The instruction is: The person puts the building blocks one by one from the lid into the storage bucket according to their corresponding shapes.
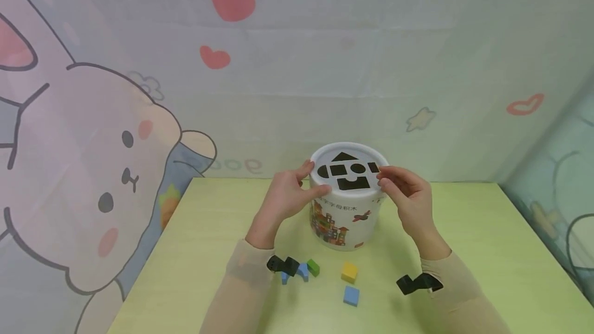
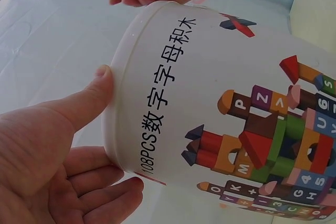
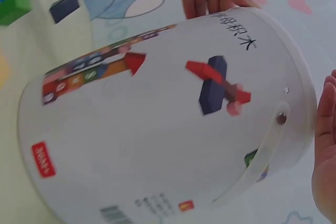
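Observation:
A white bucket (image 1: 345, 223) stands upright on the table, printed with building blocks and lettering. Its white lid (image 1: 320, 157) has several shaped cut-outs, including a triangle, a square and a circle. My left hand (image 1: 290, 192) grips the lid's rim at the left, thumb at the front edge and fingers around the side. At the opposite side, my right hand (image 1: 408, 192) holds its fingertips at the rim by the small right-hand slot. No block shows between those fingers, though the fingertips partly hide one another.
In front of the bucket lie a green block (image 1: 313, 267), a yellow block (image 1: 349, 272) and a blue block (image 1: 351, 296). A blue arched piece (image 1: 303, 271) is partly behind the left wrist camera (image 1: 283, 265). A patterned cloth (image 1: 297, 92) hangs behind the table (image 1: 195, 251).

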`<state>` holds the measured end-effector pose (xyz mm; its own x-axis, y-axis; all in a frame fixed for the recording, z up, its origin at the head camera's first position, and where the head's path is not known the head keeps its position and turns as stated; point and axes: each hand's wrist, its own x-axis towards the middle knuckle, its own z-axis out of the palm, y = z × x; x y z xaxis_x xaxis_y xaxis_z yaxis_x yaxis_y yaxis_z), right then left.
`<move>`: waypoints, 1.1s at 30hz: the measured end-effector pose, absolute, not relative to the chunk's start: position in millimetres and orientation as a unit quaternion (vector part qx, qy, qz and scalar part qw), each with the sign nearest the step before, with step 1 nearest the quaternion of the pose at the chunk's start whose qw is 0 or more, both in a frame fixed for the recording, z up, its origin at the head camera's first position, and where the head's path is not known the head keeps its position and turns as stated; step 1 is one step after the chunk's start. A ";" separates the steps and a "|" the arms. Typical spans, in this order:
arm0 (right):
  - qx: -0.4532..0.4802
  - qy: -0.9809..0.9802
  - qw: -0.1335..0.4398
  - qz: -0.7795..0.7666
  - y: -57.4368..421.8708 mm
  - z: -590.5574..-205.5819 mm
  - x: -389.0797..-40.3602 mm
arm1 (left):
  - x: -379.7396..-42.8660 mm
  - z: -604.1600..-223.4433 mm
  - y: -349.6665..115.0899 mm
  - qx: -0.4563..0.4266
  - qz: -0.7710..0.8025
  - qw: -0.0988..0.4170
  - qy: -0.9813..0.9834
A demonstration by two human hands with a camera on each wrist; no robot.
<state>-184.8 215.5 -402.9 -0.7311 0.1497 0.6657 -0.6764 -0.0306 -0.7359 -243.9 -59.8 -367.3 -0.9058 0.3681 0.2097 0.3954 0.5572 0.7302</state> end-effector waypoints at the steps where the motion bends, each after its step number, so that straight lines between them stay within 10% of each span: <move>1: 0.214 -0.630 0.296 0.686 218.1 -405.3 -182.1 | -243.6 -367.4 -59.6 -0.217 -0.418 0.017 -0.882; 33: 0.356 -0.850 0.005 0.388 218.8 -488.5 -150.8 | -243.7 -367.2 -61.2 -0.227 -0.406 0.027 -0.885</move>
